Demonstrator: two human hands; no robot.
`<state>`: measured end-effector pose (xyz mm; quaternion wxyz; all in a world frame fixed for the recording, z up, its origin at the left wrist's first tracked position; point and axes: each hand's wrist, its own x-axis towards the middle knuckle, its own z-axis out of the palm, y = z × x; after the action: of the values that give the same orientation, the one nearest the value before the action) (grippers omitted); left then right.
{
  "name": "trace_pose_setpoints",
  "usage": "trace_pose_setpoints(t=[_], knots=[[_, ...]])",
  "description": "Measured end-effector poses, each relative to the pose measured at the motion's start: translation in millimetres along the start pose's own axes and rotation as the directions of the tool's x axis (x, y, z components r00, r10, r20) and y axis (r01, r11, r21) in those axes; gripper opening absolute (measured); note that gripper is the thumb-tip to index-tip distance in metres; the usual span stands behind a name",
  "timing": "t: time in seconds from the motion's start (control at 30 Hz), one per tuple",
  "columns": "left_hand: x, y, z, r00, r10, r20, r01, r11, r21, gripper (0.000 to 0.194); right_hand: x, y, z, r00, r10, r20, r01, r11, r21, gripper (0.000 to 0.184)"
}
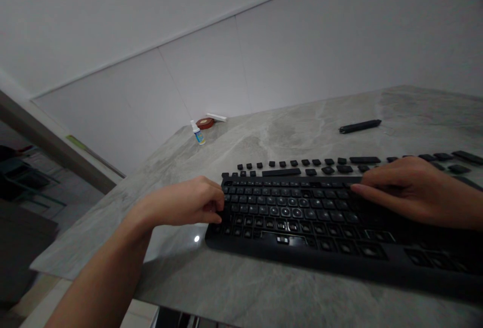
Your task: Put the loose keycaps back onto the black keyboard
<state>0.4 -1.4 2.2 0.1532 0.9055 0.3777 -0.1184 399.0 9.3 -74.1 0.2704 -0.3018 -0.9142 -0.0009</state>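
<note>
A: Where is the keyboard (324, 216) placed?
B: It is laid on the grey table (226, 288); open sockets are seen in its near rows, and loose keys (281, 172) are lined up along its far side.
A: How are the hands shown?
B: Well apart. The left hand (188, 199) is curled at the keyboard's left end; the right hand (418, 194) is held over its right part. Whether anything is gripped by either cannot be told.
A: Beyond?
B: A black pen (360, 126) is seen.
</note>
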Motion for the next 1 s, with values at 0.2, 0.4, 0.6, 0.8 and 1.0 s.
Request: trace_pose_setpoints(t=[0.2,0.4,0.6,0.8,1.0], knots=[[1.0,-2.7,1.8,0.998,0.055,-0.034,-0.055,0.998,0.003,0.006,0.4,-0.2,-0.9,1.0,0.011,-0.003,-0.01,0.999,0.041,0.043],[1.1,-0.9,2.7,0.995,0.088,-0.042,-0.088,0.996,0.004,0.008,0.8,0.1,-1.3,0.999,0.038,0.011,-0.038,0.998,0.053,0.043],[1.2,0.9,0.9,0.996,0.082,-0.024,-0.082,0.996,0.024,0.007,-0.9,0.8,-0.6,1.0,0.025,0.007,-0.025,0.999,0.034,0.043],[0.7,-2.0,0.0,0.996,0.081,-0.024,-0.081,0.997,-0.005,0.006,-1.8,0.6,-1.9,1.0,0.017,0.014,-0.018,0.999,0.028,0.042],[-0.6,0.3,1.0,0.996,0.078,-0.031,-0.078,0.997,0.012,0.007,-2.2,1.4,-0.8,0.999,0.035,0.014,-0.035,0.998,0.052,0.044]])
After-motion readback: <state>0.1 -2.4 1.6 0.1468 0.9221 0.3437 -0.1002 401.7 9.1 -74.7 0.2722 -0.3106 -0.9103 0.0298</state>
